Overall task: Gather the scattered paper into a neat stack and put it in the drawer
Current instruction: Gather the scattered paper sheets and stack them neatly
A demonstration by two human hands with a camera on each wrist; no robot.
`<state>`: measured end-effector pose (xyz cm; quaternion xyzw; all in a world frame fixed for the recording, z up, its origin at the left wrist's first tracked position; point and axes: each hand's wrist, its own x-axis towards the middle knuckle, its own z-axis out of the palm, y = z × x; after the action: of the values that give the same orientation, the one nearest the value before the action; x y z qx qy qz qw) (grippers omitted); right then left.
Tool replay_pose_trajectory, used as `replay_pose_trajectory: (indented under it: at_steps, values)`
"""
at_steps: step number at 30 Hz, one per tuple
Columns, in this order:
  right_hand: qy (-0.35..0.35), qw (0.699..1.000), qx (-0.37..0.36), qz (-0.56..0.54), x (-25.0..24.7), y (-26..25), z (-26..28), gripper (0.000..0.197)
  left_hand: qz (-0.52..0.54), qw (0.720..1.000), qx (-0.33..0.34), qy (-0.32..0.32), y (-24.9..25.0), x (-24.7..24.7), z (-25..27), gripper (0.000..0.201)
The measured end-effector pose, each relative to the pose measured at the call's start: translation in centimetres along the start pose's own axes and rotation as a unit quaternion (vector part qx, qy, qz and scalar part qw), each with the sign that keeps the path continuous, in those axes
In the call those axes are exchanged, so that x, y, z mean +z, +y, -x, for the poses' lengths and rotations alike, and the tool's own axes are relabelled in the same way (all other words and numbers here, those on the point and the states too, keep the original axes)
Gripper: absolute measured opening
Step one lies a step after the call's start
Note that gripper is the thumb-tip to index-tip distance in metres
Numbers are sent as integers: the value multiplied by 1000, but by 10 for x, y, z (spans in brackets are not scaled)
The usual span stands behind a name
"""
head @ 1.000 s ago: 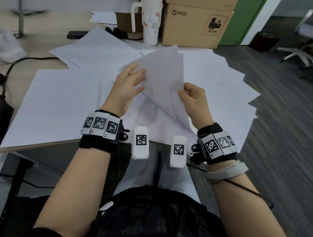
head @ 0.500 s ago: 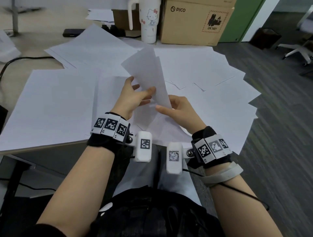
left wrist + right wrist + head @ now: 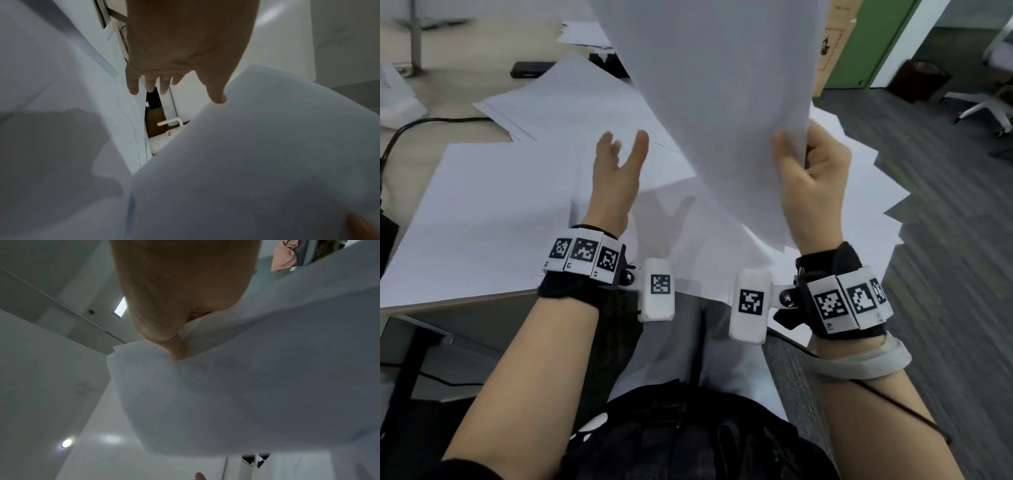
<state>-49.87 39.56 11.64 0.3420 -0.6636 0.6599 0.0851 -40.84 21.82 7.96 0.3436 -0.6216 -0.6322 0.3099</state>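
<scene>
Your right hand point(image 3: 812, 186) pinches the lifted sheets point(image 3: 717, 102) while your left hand point(image 3: 616, 164) hangs open, empty, so square them before grabbing scattered paper point(image 3: 482, 212) off the surface's near edge.

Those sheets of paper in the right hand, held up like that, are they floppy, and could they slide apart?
Probably floppy: the held sheets curve in the right wrist view, gripped at one edge by the right hand. They may slip apart, since their lower edges look uneven. The left hand is open, not supporting them.
</scene>
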Motion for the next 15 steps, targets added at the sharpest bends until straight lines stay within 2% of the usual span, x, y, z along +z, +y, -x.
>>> replay_pose_trajectory:
  at_steps: [2,4,6,10,13,15]
  values:
    - [21,998,-5,-54,-3,-3,-3,22,29,999,32,2,11,-4,-3,61]
    - [36,994,1,-100,-4,-4,-5,14,58,995,85,-7,20,-7,-5,34]
    - [49,990,10,-133,-5,-2,-6,14,77,988,134,-14,26,-11,-6,12]
    - [62,987,40,-142,-8,9,-3,12,92,978,181,-49,24,-11,-2,12]
    - [72,981,112,-140,-10,21,5,8,81,980,168,-70,19,-6,4,7]
    - [73,975,163,-132,-10,26,9,8,81,979,165,-86,17,-1,8,12]
